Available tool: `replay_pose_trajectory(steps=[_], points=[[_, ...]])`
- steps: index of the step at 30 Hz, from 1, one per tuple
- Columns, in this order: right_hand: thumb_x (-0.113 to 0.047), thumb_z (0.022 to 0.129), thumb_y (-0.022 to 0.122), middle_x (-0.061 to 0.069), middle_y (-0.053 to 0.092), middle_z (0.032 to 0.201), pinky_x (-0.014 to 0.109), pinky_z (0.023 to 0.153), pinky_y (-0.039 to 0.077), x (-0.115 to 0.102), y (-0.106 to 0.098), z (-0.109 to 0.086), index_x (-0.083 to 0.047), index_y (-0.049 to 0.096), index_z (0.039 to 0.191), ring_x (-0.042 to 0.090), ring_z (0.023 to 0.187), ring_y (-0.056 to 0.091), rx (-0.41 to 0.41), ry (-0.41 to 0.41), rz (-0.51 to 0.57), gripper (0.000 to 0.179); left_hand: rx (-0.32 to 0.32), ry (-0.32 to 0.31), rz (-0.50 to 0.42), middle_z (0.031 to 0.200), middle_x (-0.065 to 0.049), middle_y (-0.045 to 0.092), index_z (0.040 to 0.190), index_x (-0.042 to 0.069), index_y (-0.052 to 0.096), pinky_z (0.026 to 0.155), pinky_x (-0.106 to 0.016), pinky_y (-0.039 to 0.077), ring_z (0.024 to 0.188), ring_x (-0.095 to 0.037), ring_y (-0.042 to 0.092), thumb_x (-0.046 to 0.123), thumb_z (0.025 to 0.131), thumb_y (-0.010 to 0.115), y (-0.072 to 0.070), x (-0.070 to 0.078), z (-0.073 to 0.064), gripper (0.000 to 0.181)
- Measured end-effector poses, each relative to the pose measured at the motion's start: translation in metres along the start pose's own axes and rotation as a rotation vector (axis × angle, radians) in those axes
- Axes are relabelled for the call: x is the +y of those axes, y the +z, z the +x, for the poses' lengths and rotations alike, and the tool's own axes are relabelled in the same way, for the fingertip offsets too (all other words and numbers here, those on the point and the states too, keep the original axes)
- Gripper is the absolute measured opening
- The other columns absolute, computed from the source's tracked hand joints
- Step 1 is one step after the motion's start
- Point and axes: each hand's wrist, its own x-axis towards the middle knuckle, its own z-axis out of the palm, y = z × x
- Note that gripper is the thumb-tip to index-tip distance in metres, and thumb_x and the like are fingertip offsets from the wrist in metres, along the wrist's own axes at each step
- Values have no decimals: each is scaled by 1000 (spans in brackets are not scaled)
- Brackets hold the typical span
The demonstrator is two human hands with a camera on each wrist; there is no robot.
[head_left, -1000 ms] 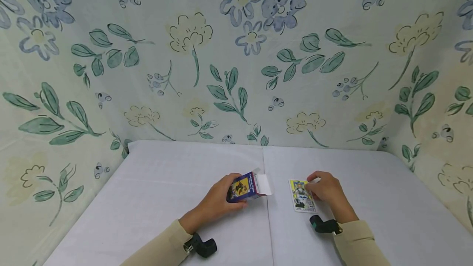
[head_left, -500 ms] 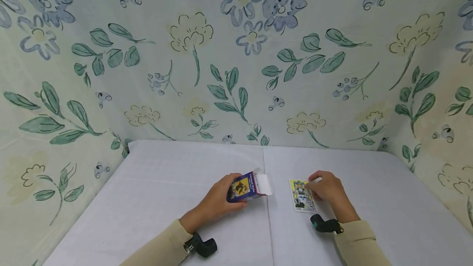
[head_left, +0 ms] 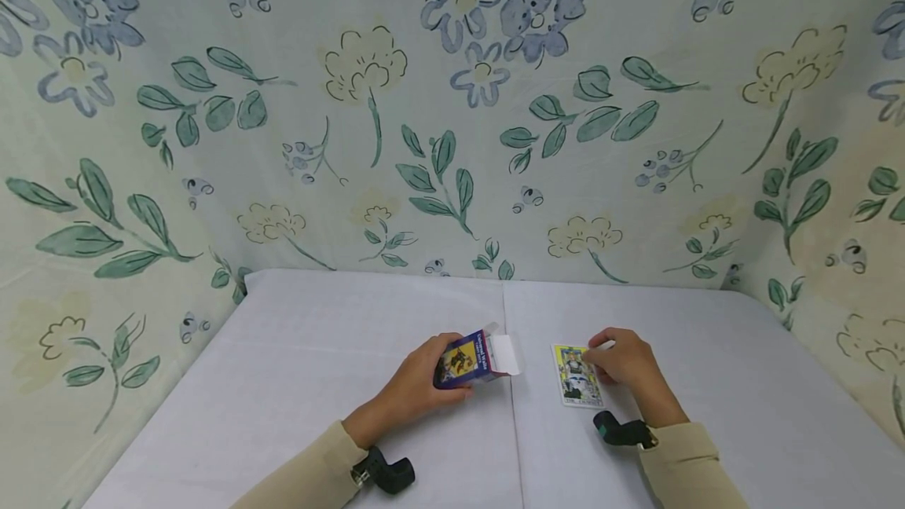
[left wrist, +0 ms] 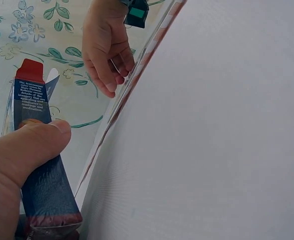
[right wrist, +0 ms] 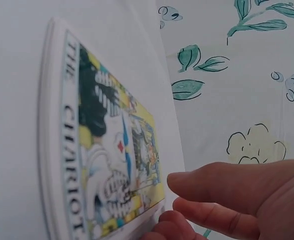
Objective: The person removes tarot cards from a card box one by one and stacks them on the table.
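In the head view my left hand (head_left: 419, 385) grips a blue tarot card box (head_left: 461, 361), its white flap (head_left: 504, 354) folded out to the right. The left wrist view shows my thumb (left wrist: 44, 142) pressed along the box's narrow printed side (left wrist: 32, 97), with a red end flap (left wrist: 30, 70) standing up. A small stack of tarot cards (head_left: 576, 375) lies face up on the table, "THE CHARIOT" on top. My right hand (head_left: 625, 360) is at its right edge. In the right wrist view the thumb and loosely bent fingers (right wrist: 212, 185) are right beside the cards (right wrist: 119, 150).
A white cloth (head_left: 339, 320) with a crease down the middle covers the table. Flower-patterned fabric (head_left: 452, 140) hangs behind and at both sides. A black wrist camera (head_left: 387, 471) is strapped to the left sleeve, another camera (head_left: 622, 429) to the right.
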Motion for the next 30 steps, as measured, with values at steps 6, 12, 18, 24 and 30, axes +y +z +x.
replay_pose_trajectory(steps=[6, 12, 18, 24, 30], points=[[-15, 86, 65, 17, 60, 87, 28, 54, 47, -9, -2, -4, 3, 61, 110, 23, 68, 56, 14, -28, -4, 31, -1, -3, -6, 128, 1, 53, 142, 16, 39, 93, -34, 45, 108, -11, 51, 38, 79, 79, 0, 1, 0, 78], [-20, 87, 68, 15, 60, 88, 31, 59, 52, -24, -5, -10, -1, 61, 112, 22, 66, 58, 0, -63, 20, 32, -6, -8, -11, 127, 2, 53, 142, 15, 38, 93, -35, 46, 109, -11, 51, 40, 79, 79, -1, 2, -1, 79], [-21, 88, 69, 16, 62, 89, 33, 65, 56, -38, -4, -19, -1, 61, 112, 25, 71, 61, 0, -131, 39, 32, -7, -15, -16, 127, 2, 53, 143, 15, 38, 94, -35, 46, 109, -11, 51, 39, 79, 79, -1, 1, -1, 79], [-18, 88, 69, 14, 62, 90, 35, 68, 57, -52, -6, -34, 0, 62, 111, 25, 72, 62, 5, -189, 73, 30, -10, -13, -16, 129, 1, 52, 143, 16, 38, 95, -36, 45, 110, -11, 50, 39, 79, 79, 1, 0, -1, 80], [-19, 87, 70, 15, 63, 89, 35, 67, 57, -61, -1, -39, -1, 63, 109, 25, 69, 62, 0, -238, 91, 28, -15, -18, -34, 130, 1, 52, 144, 16, 37, 96, -36, 45, 112, -12, 50, 40, 79, 79, -1, 1, -1, 81]])
